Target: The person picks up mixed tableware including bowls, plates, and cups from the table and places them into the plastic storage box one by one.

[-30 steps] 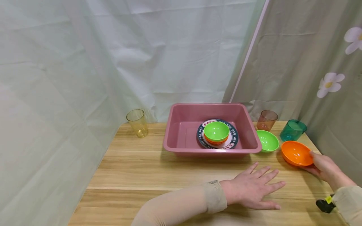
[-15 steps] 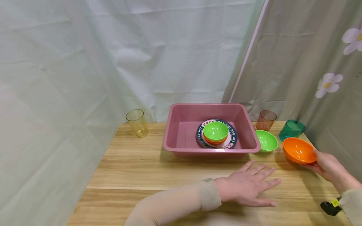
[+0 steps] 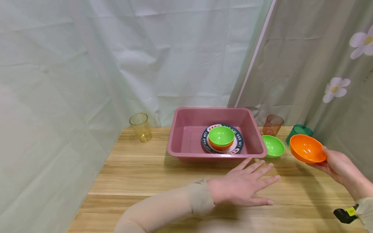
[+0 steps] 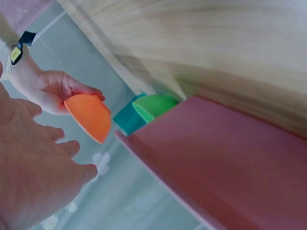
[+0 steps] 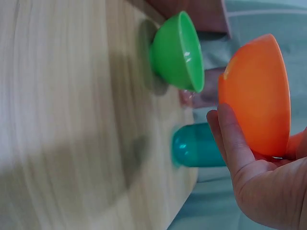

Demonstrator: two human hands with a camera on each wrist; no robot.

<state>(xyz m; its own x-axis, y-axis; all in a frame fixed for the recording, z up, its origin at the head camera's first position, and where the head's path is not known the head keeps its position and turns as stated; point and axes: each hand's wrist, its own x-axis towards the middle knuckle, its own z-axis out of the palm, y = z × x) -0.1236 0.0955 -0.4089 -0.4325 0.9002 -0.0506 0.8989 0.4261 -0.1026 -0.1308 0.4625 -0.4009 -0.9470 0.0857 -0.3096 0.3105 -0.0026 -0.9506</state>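
Note:
My right hand [image 3: 339, 166] grips an orange bowl [image 3: 307, 149] by its right side, thumb at the rim and fingers underneath. In the right wrist view the orange bowl [image 5: 259, 96] is off the table. My left hand [image 3: 243, 185] is spread with fingers straight, in front of the pink basin [image 3: 186, 156], holding nothing. A green bowl [image 3: 273, 146] stands on the table right of the basin. Inside the basin, a green bowl [image 3: 221, 135] is stacked on orange bowls [image 3: 222, 147], on a plate with a dark patterned rim [image 3: 205, 141].
A teal cup [image 3: 302, 130] stands behind the held bowl, partly hidden by it. A reddish cup [image 3: 273, 125] is behind the green bowl. At the far left stands a yellow cup [image 3: 141, 127]. Curtains [image 3: 186, 58] hang behind and beside the wooden table [image 3: 128, 187].
My right hand has lifted the orange bowl off the table, upward, so it now covers part of the teal cup. My left hand has shifted left and a little up.

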